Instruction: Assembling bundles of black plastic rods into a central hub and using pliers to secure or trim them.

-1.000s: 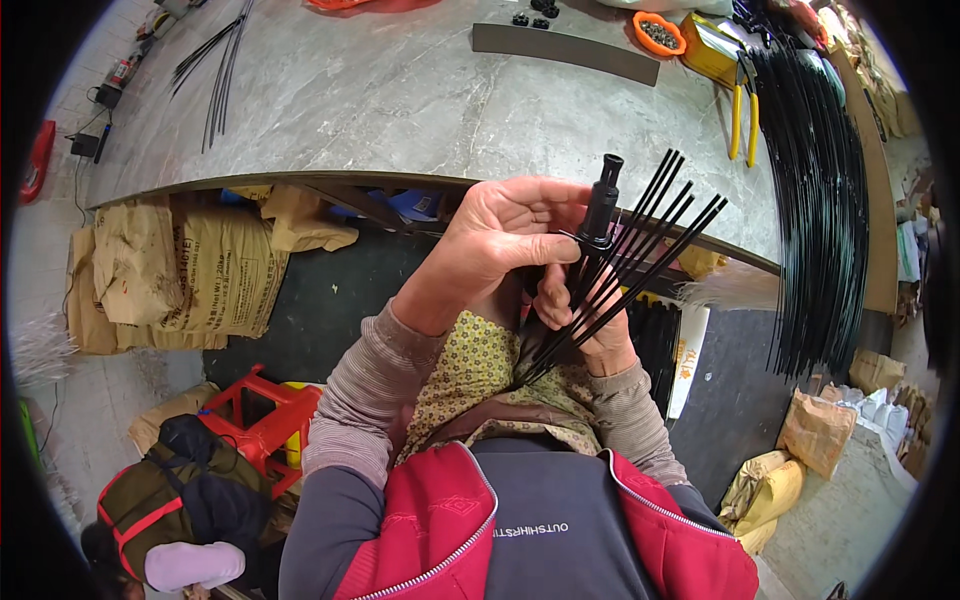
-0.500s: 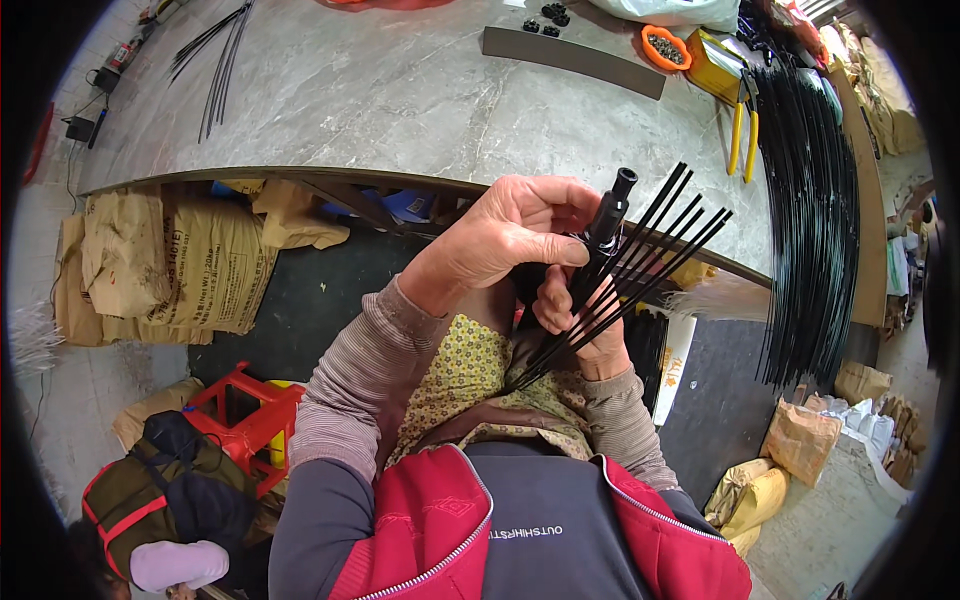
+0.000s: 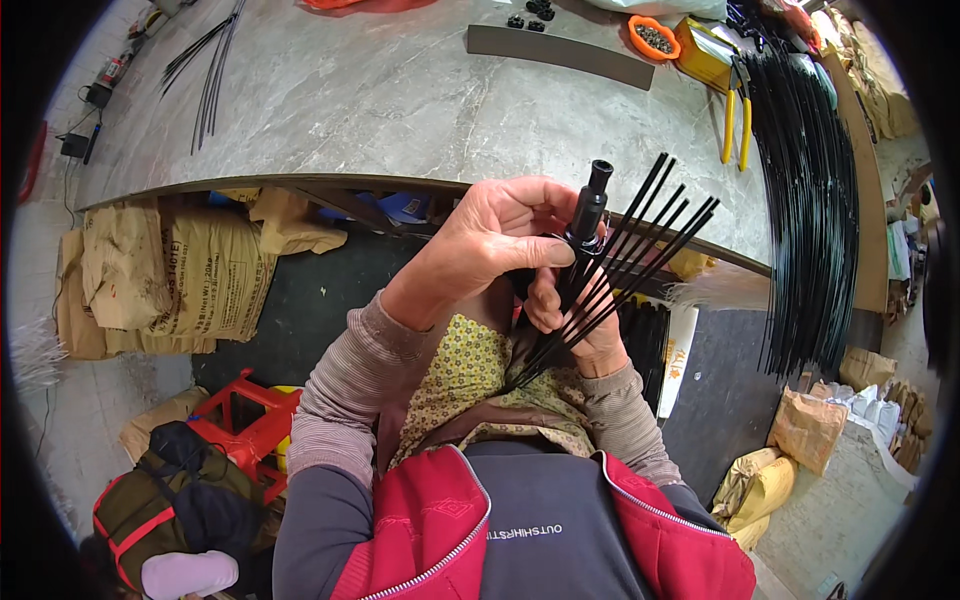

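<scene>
My left hand (image 3: 500, 235) pinches a black stepped tube-like fitting (image 3: 588, 212) between thumb and fingers, its narrow hollow end pointing up and away from me. Below and just right of it, my right hand (image 3: 590, 325) is closed around a bundle of thin black rods (image 3: 637, 262). Their far ends fan out up to the right, while the near ends come together over my lap. The fitting sits against the rods' left side; my fingers hide its lower end, so I cannot tell whether any rod is joined to it.
Ahead stands a grey marble-look table (image 3: 350, 110) bearing a dark flat strip (image 3: 560, 55), an orange dish of small metal parts (image 3: 654, 39), yellow-handled pliers (image 3: 738, 120) and a large pile of black rods (image 3: 805, 220). A red stool (image 3: 245, 425) stands at left, near brown paper sacks (image 3: 215, 275).
The whole view has shifted slightly, so table and hands appear a little further left and up. Both grips look the same, with the fitting and rods still together.
</scene>
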A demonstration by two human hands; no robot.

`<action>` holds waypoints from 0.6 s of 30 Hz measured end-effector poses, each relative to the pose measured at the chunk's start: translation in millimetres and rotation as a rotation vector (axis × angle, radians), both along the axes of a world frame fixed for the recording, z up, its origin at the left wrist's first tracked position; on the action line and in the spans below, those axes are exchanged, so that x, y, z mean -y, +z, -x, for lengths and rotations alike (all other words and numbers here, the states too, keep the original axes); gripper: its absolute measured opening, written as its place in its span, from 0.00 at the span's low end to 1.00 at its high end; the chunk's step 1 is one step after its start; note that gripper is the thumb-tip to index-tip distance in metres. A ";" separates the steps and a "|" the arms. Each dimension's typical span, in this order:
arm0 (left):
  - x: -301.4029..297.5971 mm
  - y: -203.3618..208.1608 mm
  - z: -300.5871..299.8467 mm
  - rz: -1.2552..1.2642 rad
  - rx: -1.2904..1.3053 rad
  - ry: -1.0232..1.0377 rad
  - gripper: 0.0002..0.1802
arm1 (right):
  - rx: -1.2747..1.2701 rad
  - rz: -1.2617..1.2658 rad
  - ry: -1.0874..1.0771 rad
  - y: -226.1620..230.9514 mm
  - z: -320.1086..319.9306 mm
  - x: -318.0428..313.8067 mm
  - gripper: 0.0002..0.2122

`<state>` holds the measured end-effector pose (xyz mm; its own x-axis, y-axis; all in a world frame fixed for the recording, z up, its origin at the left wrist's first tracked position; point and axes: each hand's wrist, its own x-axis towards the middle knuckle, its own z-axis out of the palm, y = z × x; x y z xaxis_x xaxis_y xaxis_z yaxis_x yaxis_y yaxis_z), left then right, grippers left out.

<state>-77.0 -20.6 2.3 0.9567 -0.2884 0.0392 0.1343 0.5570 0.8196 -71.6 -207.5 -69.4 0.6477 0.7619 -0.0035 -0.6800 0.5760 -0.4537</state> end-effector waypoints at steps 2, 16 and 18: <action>-0.3 0.4 0.6 0.046 -0.001 0.008 0.21 | -0.005 0.002 0.007 1.0 0.0 0.3 0.18; -17.7 25.5 7.1 -0.478 0.189 0.082 0.20 | 0.099 0.153 -0.023 7.0 8.7 -3.8 0.21; -18.7 38.5 7.1 -0.603 0.229 0.110 0.18 | 0.104 0.139 -0.042 7.6 10.1 -5.9 0.21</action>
